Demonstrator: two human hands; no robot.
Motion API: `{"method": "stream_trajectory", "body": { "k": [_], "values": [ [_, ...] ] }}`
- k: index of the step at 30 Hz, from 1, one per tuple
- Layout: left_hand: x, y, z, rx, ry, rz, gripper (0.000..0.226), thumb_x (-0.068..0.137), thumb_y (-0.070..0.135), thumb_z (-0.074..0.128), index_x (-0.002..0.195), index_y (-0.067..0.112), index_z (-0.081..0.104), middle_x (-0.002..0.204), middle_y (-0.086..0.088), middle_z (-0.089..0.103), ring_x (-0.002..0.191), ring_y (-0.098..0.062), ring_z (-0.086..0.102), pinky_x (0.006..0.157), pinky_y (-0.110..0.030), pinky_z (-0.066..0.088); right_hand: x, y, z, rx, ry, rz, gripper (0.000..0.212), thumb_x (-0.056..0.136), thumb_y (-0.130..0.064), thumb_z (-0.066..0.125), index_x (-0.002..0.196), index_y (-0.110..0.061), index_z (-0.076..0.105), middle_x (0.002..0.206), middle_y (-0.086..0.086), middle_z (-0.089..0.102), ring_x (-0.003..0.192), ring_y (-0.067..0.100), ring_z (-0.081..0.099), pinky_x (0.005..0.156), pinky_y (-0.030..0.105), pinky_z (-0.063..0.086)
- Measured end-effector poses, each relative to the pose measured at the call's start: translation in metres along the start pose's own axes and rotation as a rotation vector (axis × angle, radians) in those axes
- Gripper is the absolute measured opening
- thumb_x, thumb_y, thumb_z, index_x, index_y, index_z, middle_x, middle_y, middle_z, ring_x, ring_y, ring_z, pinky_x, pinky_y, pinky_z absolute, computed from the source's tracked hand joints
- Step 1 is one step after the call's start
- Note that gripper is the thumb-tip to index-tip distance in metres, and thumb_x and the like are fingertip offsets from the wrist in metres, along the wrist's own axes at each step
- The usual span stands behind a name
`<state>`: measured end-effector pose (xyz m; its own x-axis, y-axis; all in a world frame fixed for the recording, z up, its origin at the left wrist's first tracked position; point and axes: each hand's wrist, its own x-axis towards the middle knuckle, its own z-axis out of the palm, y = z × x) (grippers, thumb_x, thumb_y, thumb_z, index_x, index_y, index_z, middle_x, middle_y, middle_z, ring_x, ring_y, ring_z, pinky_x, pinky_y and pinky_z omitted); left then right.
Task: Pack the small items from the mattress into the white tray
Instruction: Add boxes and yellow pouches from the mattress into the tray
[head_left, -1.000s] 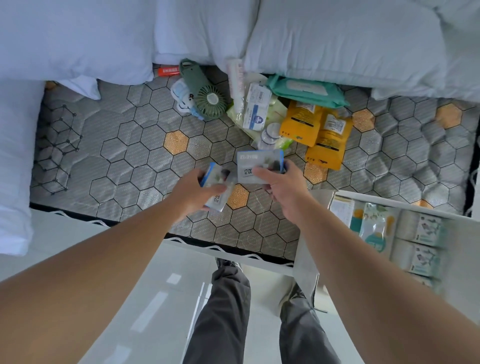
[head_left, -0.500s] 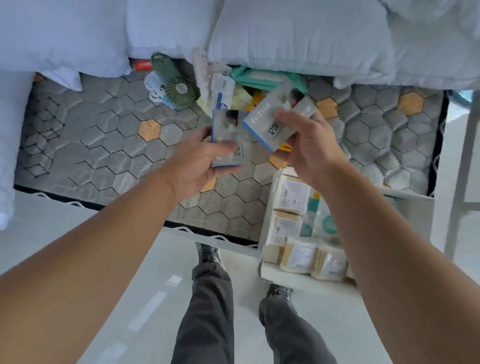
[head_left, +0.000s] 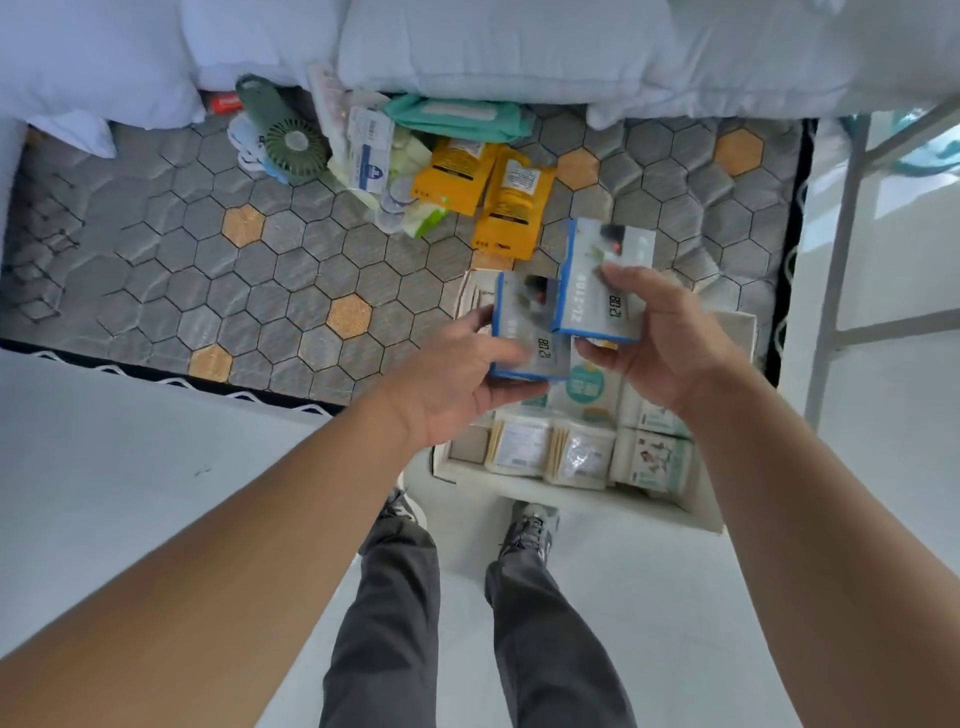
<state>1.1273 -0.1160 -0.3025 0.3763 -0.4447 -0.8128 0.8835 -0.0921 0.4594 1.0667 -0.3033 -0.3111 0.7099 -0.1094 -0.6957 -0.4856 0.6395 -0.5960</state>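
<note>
Over the white tray (head_left: 582, 496), my left hand (head_left: 457, 384) and right hand (head_left: 660, 338) fingers each pinch a blue-edged box (head_left: 530, 332); next, lower both into free slots

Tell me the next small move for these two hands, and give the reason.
Probably lower both blue-edged boxes into the white tray. The left hand holds one box and the right hand the other, both above the tray, whose near row is already filled with packets.

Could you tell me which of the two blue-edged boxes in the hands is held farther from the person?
The blue-edged box in the right hand; the left hand holds its twin nearer the body.
</note>
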Motion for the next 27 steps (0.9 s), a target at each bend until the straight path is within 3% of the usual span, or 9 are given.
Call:
{"method": "stream_trajectory", "body": {
  "k": [4, 7, 10, 17, 21, 23, 25, 26, 27],
  "values": [
    [0.013, -0.031, 0.008, -0.012, 0.199, -0.024, 0.035, 0.088, -0.01, 0.065, 0.121, -0.002, 0.059, 0.113, -0.019, 0.068, 0.089, -0.024, 0.069, 0.063, -0.027, 0.062, -0.014, 0.022, -0.021, -0.013, 0.053, -0.013, 0.01, 0.092, -0.021, 0.067, 0.099, -0.018, 0.062, 0.086, 0.005, 0.069, 0.074, 0.02, 0.066, 0.055, 0.03, 0.056],
    [0.025, -0.046, 0.013, 0.017, 0.29, -0.04, 0.027, 0.096, 0.0, 0.06, 0.122, 0.006, 0.059, 0.109, -0.014, 0.068, 0.085, -0.024, 0.07, 0.071, -0.033, 0.063, -0.023, 0.038, -0.036, -0.019, 0.085, -0.007, 0.006, 0.092, -0.02, 0.068, 0.094, -0.019, 0.063, 0.084, 0.004, 0.07, 0.074, 0.02, 0.067, 0.058, 0.031, 0.056],
    [0.04, -0.056, 0.012, -0.005, 0.403, 0.029, 0.037, 0.102, 0.009, 0.055, 0.139, 0.013, 0.052, 0.122, -0.015, 0.062, 0.097, -0.032, 0.07, 0.072, -0.044, 0.064, -0.029, 0.056, -0.047, 0.0, 0.113, 0.014, 0.007, 0.091, -0.02, 0.069, 0.095, -0.021, 0.062, 0.088, 0.004, 0.071, 0.076, 0.02, 0.069, 0.058, 0.03, 0.056],
    [0.052, -0.061, 0.023, -0.112, 0.552, 0.176, 0.041, 0.103, 0.016, 0.053, 0.143, 0.024, 0.049, 0.123, -0.013, 0.063, 0.102, -0.034, 0.069, 0.077, -0.047, 0.064, -0.036, 0.074, -0.045, -0.022, 0.11, 0.063, 0.012, 0.092, -0.02, 0.069, 0.102, -0.018, 0.064, 0.089, 0.005, 0.074, 0.076, 0.019, 0.07, 0.058, 0.031, 0.056],
    [0.055, -0.06, 0.029, -0.037, 0.826, 0.117, 0.028, 0.096, 0.021, 0.063, 0.122, 0.011, 0.065, 0.113, -0.012, 0.072, 0.089, -0.028, 0.072, 0.074, -0.036, 0.061, -0.035, 0.076, -0.039, -0.072, 0.131, 0.081, 0.017, 0.091, -0.021, 0.072, 0.107, -0.018, 0.068, 0.094, 0.005, 0.075, 0.078, 0.02, 0.071, 0.059, 0.031, 0.055],
    [0.051, -0.055, 0.036, -0.033, 0.893, 0.039, 0.022, 0.097, 0.018, 0.058, 0.114, 0.005, 0.063, 0.122, -0.017, 0.068, 0.103, -0.033, 0.069, 0.077, -0.039, 0.056, -0.033, 0.075, -0.036, -0.093, 0.154, 0.079, 0.022, 0.09, -0.022, 0.074, 0.111, -0.018, 0.068, 0.095, 0.005, 0.076, 0.077, 0.019, 0.071, 0.057, 0.03, 0.055],
    [0.054, -0.049, 0.041, -0.049, 0.84, -0.06, 0.036, 0.102, 0.015, 0.048, 0.134, 0.0, 0.053, 0.141, -0.02, 0.055, 0.124, -0.036, 0.058, 0.094, -0.044, 0.05, -0.03, 0.075, -0.034, -0.1, 0.182, 0.076, 0.029, 0.09, -0.022, 0.075, 0.116, -0.016, 0.067, 0.096, 0.005, 0.075, 0.074, 0.017, 0.072, 0.055, 0.029, 0.055],
    [0.053, -0.045, 0.04, -0.064, 0.81, -0.09, 0.04, 0.102, 0.014, 0.046, 0.14, 0.0, 0.049, 0.145, -0.019, 0.052, 0.125, -0.035, 0.056, 0.093, -0.044, 0.05, -0.028, 0.076, -0.033, -0.105, 0.197, 0.071, 0.031, 0.089, -0.022, 0.075, 0.118, -0.015, 0.067, 0.097, 0.005, 0.075, 0.072, 0.016, 0.072, 0.055, 0.028, 0.055],
    [0.054, -0.042, 0.036, -0.077, 0.81, -0.117, 0.04, 0.101, 0.015, 0.047, 0.139, 0.002, 0.052, 0.144, -0.018, 0.054, 0.118, -0.032, 0.06, 0.083, -0.043, 0.053, -0.027, 0.076, -0.032, -0.113, 0.211, 0.067, 0.031, 0.089, -0.022, 0.076, 0.118, -0.015, 0.067, 0.098, 0.004, 0.075, 0.072, 0.016, 0.072, 0.055, 0.028, 0.055]
  ]
}}
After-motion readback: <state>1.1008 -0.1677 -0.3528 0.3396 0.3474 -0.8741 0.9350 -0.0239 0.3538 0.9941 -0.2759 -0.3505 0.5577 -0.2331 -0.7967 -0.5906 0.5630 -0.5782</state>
